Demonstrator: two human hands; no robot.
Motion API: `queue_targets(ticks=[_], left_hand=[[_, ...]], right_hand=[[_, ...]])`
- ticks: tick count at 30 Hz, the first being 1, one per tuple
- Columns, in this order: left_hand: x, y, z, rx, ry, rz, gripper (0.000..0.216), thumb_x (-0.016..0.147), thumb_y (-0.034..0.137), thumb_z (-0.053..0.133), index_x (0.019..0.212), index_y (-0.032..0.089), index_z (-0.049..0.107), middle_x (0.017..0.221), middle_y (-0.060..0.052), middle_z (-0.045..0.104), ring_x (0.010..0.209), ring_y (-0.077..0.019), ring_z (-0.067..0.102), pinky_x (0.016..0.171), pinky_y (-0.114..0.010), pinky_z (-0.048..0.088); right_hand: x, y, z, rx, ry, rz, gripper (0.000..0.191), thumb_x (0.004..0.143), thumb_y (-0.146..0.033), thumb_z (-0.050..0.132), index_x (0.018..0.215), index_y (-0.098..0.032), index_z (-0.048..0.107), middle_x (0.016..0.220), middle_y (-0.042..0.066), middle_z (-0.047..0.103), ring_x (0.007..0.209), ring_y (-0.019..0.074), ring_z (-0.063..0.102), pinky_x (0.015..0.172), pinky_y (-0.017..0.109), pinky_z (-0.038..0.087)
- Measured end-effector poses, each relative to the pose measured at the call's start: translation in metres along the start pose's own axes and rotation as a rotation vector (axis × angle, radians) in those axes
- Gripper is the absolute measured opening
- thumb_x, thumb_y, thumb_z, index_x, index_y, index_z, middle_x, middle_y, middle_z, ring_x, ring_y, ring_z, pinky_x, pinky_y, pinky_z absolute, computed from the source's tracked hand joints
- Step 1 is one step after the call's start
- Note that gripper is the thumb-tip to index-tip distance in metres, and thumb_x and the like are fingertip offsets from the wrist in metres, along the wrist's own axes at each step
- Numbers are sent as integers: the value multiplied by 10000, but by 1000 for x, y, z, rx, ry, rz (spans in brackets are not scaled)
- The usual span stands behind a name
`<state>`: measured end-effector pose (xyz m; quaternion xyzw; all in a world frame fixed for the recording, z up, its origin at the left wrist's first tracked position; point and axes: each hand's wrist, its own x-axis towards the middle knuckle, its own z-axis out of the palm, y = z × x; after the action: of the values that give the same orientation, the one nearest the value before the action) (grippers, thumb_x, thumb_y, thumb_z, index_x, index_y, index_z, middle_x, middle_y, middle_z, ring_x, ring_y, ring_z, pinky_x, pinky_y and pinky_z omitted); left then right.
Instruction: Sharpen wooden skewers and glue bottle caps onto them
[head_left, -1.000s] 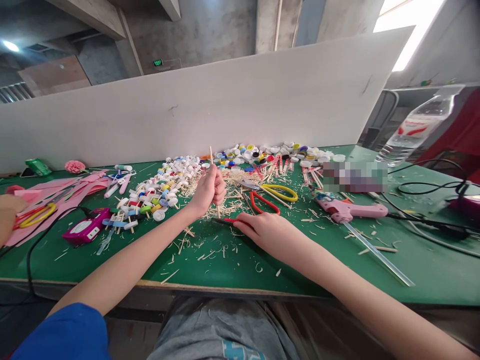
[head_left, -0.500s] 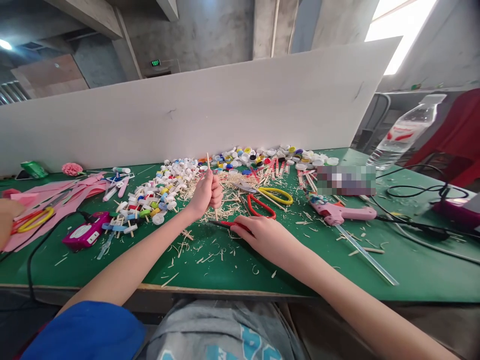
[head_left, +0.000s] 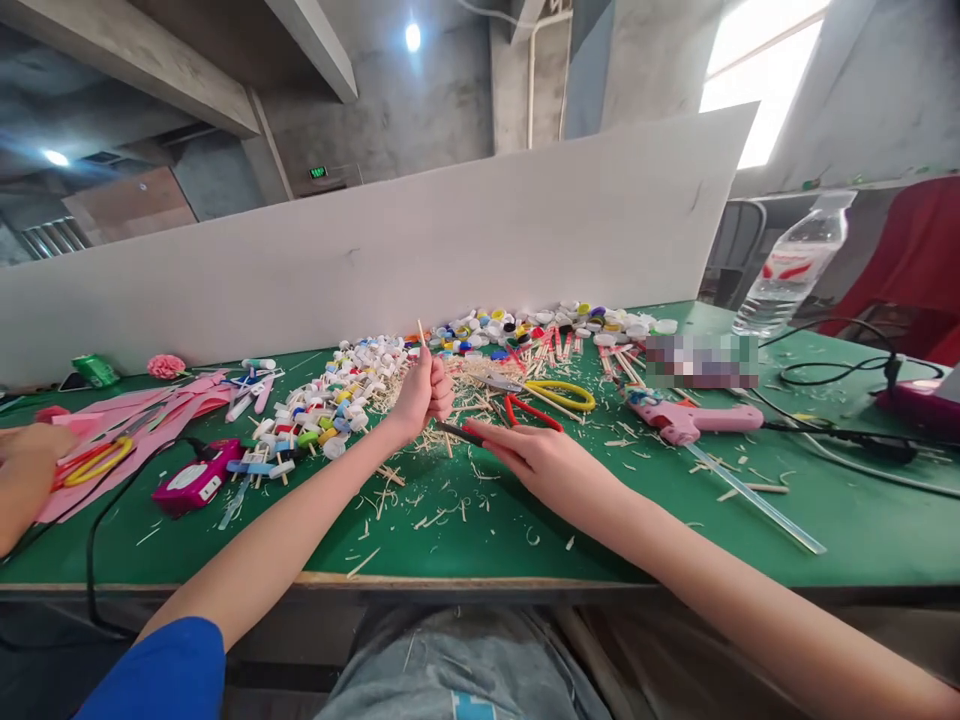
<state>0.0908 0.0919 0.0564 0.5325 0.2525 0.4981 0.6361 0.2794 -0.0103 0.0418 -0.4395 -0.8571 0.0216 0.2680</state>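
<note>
My left hand [head_left: 421, 397] is closed in a fist around a thin wooden stick [head_left: 421, 332], held upright with its top above the thumb and its lower end showing below. My right hand [head_left: 544, 465] is closed on a knife [head_left: 459, 433] with a dark blade and a red handle, mostly covered by the fingers. The blade lies close to the stick's lower end; I cannot tell whether they touch. Wood shavings [head_left: 480, 470] are scattered below and behind both hands. Just behind the right hand lie red-handled scissors [head_left: 536, 412] and yellow-handled scissors [head_left: 566, 393].
Bottle caps [head_left: 330, 400] are piled left and behind. A pink glue gun [head_left: 697, 420] with a clear glue stick and cables lies at right, near a water bottle [head_left: 795, 265]. At left are a purple box [head_left: 196, 478], pink cloth [head_left: 161, 410] and another person's hand [head_left: 26, 465].
The view has shifted slightly. My right hand has tilted, and less of the knife's red handle shows. The left fist keeps its hold on the stick. The other person's hand reaches further in.
</note>
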Motion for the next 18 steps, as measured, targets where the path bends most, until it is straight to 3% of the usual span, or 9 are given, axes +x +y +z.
queue_targets(ticks=[7,11,18], left_hand=[[-2,2,6,44,-52,22,561,869,686,436,614,206,298,478,99,164,352,-40,168,341,-168,166],[-5,4,12,62,-79,36,561,854,688,462,614,208,298,487,96,173,356,-43,176,341,-170,172],[-1,1,4,48,-104,24,561,843,698,468,618,211,303,491,97,162,374,-50,155,348,-174,168]], right_hand=[[0,-2,-7,-68,-74,10,440,1015,-341,356,1418,-300,528,958,66,751,779,186,689,693,278,503],[-4,0,-12,-24,-99,-5,439,993,-357,416,1416,-321,528,979,51,746,748,165,669,712,269,488],[2,-6,-17,4,-149,47,442,975,-300,411,1390,-287,563,815,27,727,566,123,560,596,235,421]])
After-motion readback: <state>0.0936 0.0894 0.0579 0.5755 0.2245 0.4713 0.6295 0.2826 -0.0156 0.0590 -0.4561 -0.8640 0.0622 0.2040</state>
